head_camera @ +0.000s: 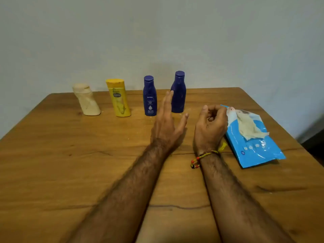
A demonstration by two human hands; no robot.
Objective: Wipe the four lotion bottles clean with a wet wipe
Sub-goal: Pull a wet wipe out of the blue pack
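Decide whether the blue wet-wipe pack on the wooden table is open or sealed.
Open: on the blue plastic wet-wipe pack the flap is lifted, and a crumpled white wipe sticks out.

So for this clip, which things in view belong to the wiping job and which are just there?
Job:
cream bottle
yellow bottle
Nivea bottle
plain blue bottle
wet wipe pack
wipe sticking out
left hand
right hand

Just there:
wooden table
beaded wrist thread
wall

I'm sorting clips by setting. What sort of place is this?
Probably a room in a home, though little of it shows: a wooden table pushed against a plain painted wall, with lotion bottles and a pack of wet wipes on it.
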